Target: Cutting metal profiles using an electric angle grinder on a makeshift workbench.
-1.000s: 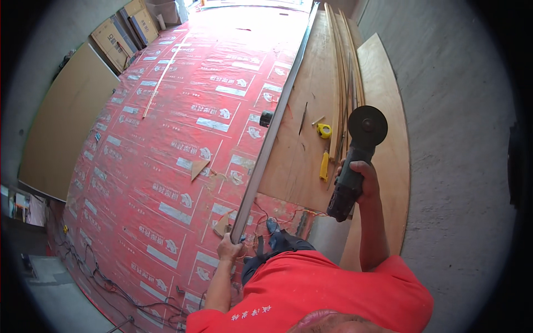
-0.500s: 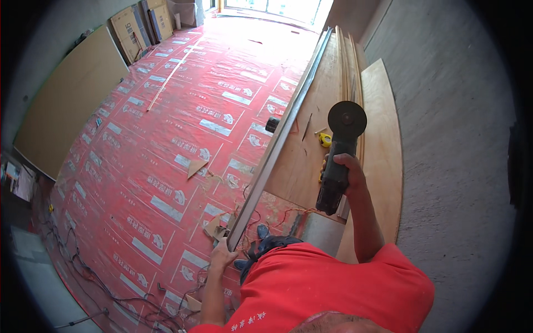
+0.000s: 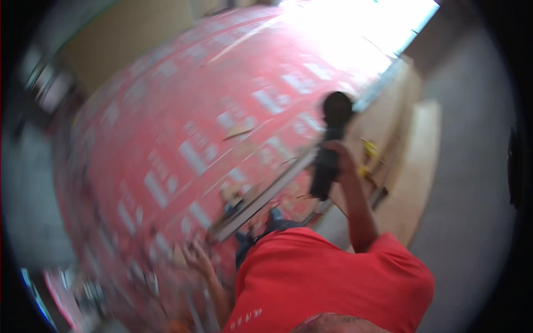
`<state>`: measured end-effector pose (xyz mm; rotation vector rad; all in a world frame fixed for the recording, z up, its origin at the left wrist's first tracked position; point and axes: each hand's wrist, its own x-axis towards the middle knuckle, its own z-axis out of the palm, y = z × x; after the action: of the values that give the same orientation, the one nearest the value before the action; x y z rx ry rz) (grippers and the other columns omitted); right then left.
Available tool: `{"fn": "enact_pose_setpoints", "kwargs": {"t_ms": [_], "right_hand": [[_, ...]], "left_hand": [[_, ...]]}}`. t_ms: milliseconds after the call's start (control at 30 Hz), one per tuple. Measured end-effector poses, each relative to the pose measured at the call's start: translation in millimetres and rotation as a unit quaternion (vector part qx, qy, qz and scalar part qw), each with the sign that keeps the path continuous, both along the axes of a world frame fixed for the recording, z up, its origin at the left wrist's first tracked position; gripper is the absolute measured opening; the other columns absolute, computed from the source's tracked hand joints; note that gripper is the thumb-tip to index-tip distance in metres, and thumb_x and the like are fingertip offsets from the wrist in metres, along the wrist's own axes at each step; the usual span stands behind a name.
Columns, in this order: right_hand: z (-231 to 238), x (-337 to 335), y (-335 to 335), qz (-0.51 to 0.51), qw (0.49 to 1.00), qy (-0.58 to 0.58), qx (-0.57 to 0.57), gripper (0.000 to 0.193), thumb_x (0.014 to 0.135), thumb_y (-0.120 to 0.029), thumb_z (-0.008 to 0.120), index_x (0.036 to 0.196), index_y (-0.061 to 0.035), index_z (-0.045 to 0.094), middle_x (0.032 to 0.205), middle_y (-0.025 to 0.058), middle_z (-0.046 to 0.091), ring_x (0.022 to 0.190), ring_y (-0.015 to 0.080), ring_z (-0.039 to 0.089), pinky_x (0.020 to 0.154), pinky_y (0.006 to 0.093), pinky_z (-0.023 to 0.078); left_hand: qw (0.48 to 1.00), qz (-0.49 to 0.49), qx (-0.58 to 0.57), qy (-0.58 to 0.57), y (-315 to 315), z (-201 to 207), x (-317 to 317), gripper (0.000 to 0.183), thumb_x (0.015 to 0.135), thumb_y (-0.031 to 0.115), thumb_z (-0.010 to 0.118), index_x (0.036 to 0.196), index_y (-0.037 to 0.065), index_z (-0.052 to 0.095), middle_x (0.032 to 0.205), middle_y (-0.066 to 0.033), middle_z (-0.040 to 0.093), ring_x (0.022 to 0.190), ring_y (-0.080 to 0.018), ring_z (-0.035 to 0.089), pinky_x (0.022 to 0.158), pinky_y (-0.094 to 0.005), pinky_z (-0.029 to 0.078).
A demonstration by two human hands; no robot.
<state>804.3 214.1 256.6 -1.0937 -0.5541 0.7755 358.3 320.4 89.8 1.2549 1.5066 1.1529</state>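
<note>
There is one angle grinder point(image 3: 326, 166), one long bar point(image 3: 266, 196), one red shirt point(image 3: 327, 272) and two yellow things point(image 3: 370, 148)

No text can be read clearly. Blurred white print point(image 3: 157, 189), blocks with smaller marks beside them, repeats in rows across the red floor sheet point(image 3: 166, 125). A short line of small white characters point(image 3: 246, 319), also smeared, sits on the left chest of the red shirt point(image 3: 333, 272).

A black grinder point(image 3: 323, 178) contrasts with a red floor sheet point(image 3: 161, 133) patterned in rows of whitish rectangles. Small white lettering dots a solid red shirt point(image 3: 327, 272), worn with dark trousers point(image 3: 285, 225); the bar point(image 3: 267, 195) shows pale grey, the tape measure point(image 3: 369, 149) yellow, the plywood point(image 3: 419, 166) tan, the wall point(image 3: 469, 177) grey.
</note>
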Motion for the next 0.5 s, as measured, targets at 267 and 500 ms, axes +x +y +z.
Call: {"fn": "enact_pose_setpoints", "kwargs": {"t_ms": [267,500], "right_hand": [[-49,119,72,0.492,0.839,0.215,-0.087,0.022,0.088,-0.035,0.058,0.089,-0.0130,0.054,0.075,0.0018,0.057,0.070,0.0178,0.059,0.065,0.0363,0.052],[-6,-9,137,0.339,0.901,0.113,-0.247,0.027,0.083,-0.034,0.062,0.096,-0.0106,0.056,0.081,0.0039,0.060,0.074,0.0194,0.061,0.070,0.0368,0.053]], "left_hand": [[0.762,0.634,-0.095,0.093,-189,-135,-144,0.017,0.087,0.011,0.055,0.100,0.001,0.060,0.093,-0.0175,0.065,0.084,-0.0352,0.063,0.079,-0.0427,0.050],[0.743,0.329,-0.192,0.550,-280,-67,-221,0.020,0.082,0.012,0.058,0.099,0.003,0.062,0.093,-0.0144,0.064,0.092,-0.0316,0.061,0.085,-0.0423,0.048]]}}
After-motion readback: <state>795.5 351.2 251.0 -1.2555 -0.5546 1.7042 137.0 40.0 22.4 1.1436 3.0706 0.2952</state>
